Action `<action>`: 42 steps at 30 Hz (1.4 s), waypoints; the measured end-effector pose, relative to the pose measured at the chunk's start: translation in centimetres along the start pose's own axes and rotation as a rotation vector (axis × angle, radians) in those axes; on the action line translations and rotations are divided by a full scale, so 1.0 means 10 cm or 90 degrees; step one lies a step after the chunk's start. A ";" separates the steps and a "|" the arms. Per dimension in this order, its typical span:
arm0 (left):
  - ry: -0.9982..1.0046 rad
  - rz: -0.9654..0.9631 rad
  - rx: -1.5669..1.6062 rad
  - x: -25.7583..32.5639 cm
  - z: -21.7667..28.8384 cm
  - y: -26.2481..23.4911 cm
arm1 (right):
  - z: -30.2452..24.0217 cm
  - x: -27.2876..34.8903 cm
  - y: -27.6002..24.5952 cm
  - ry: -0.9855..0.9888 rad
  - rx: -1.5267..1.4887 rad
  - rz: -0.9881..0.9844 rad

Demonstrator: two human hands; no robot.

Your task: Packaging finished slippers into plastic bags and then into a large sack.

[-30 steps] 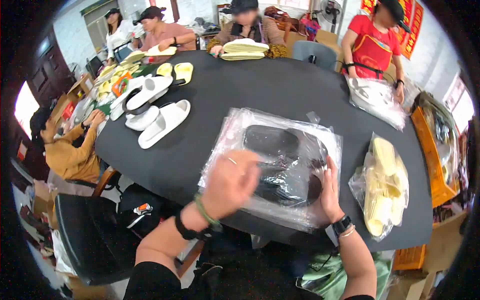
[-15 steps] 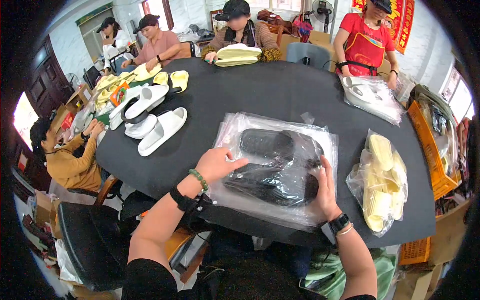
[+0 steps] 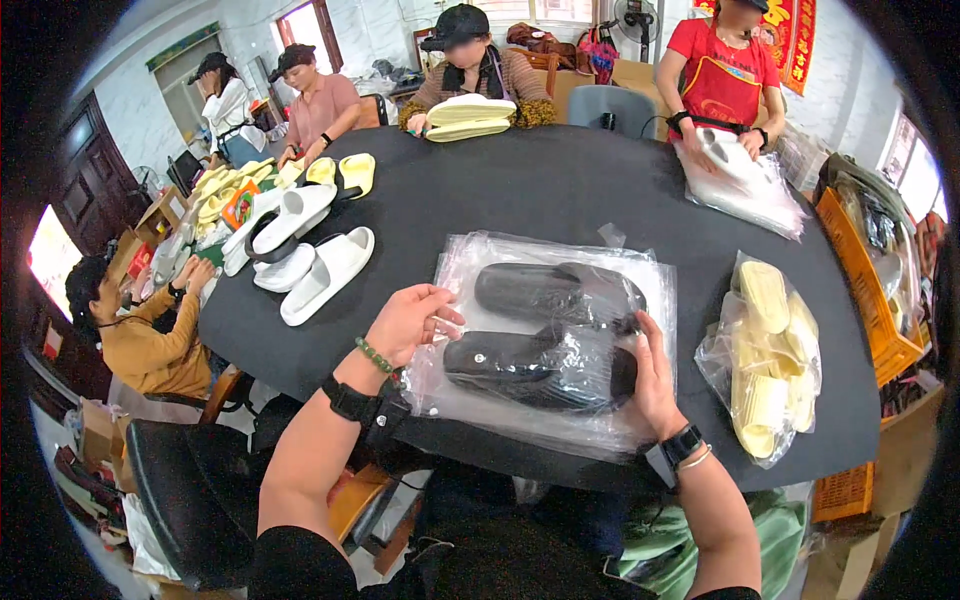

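Two black slippers (image 3: 500, 358) inside clear, shiny bag (image 3: 592, 345).

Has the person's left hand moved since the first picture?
Yes. The left hand has moved left, closer to the nearest white slipper on the table, and no longer covers part of the bagged black slippers.

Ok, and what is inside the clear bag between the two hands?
Two black slippers lie side by side inside the clear bag. Their sides facing the table cannot be seen, and the right hand covers part of the bag's right side.
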State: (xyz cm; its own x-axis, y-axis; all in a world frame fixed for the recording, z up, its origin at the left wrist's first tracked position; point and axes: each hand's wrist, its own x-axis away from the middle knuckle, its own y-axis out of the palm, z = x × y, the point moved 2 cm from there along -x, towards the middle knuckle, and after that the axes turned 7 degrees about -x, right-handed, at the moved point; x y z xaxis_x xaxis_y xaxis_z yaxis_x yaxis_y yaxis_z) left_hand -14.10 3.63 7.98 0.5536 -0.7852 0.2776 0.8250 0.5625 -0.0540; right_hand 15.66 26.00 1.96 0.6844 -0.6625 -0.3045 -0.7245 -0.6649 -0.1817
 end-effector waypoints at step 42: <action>0.245 0.164 -0.435 -1.49 0.14 -0.32 | 0.00 0.01 0.00 0.010 0.006 -0.003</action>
State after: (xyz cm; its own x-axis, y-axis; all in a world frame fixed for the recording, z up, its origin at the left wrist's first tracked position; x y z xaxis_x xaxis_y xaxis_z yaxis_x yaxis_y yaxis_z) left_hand -25.16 13.92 5.33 0.6321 -0.7572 -0.1646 0.4854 0.5525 -0.6776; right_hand 15.67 25.95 1.91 0.6889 -0.6648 -0.2888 -0.7219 -0.6650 -0.1912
